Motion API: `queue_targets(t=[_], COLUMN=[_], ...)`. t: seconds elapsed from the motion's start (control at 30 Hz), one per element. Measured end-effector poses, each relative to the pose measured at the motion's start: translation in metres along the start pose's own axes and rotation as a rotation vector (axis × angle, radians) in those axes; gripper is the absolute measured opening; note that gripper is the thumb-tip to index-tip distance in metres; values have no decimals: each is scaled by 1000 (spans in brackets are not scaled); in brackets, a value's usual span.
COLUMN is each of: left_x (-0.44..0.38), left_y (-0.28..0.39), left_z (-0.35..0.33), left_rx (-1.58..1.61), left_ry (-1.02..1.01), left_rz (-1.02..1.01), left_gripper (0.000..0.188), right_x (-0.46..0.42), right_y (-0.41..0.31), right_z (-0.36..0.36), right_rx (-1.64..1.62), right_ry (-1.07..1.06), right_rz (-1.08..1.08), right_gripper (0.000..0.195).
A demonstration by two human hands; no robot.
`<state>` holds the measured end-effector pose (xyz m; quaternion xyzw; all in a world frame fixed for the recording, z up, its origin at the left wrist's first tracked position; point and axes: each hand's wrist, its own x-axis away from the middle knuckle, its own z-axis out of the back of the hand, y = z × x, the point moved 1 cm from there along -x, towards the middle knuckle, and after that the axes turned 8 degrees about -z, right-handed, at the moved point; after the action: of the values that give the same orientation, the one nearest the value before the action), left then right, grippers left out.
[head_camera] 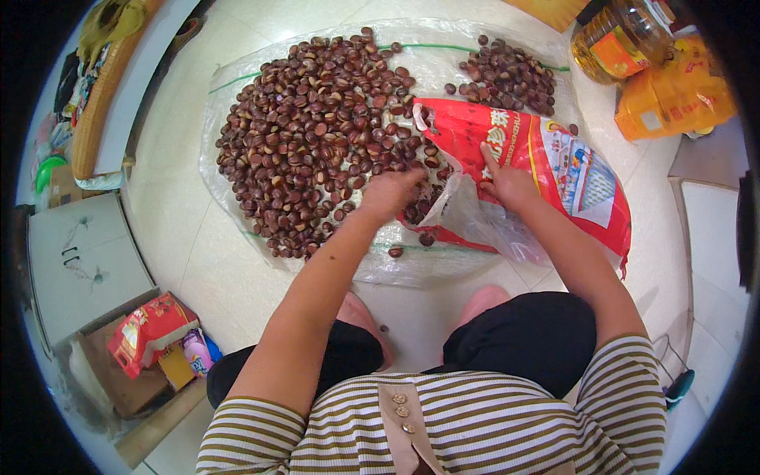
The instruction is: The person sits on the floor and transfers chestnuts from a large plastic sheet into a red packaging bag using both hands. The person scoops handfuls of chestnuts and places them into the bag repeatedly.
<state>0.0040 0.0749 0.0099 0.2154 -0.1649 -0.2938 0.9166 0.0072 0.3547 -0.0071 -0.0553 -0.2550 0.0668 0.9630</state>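
Note:
A large heap of brown chestnuts point(297, 130) is spread over a clear plastic sheet point(409, 270) on the floor. To its right lies a red plastic bag point(463, 127) on its side, its mouth turned left, with chestnuts point(418, 211) at the opening. My left hand point(392, 193), blurred, is at that mouth among the chestnuts; its fingertips are hard to make out. On top of the bag rests my right hand point(513, 184), index finger stretched out along the printed surface and thumb apart. Behind the bag is a smaller, darker pile of chestnuts point(510, 77).
A large bottle of oil point(620, 44) and an orange package point(674, 101) stand at the far right. On the left are a pale cabinet point(89, 255) and an open cardboard box point(127, 392) holding a red package point(155, 329). One loose chestnut point(396, 252) lies near my feet.

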Motion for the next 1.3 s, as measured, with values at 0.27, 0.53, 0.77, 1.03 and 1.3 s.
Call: queue_targets(t=[0.27, 0.53, 0.77, 1.03, 1.3], left_x=[41, -23, -54, -23, 19], left_y=[-61, -23, -25, -34, -24], left_z=[32, 2, 4, 10, 18], left_rx=[105, -28, -313, 1256, 1439], left_ry=[490, 329, -66, 474, 327], left_rz=[552, 148, 225, 874, 721], left_gripper=[22, 26, 19, 30, 32], right_x=[0, 0, 0, 3, 2], right_y=[-1, -2, -4, 0, -3], right_z=[-1, 3, 8, 11, 8], right_rx=[-2, 3, -14, -36, -17], right_ry=[12, -20, -74, -58, -72], right_rz=[-4, -2, -30, -19, -34], right_gripper=[86, 86, 86, 86, 85])
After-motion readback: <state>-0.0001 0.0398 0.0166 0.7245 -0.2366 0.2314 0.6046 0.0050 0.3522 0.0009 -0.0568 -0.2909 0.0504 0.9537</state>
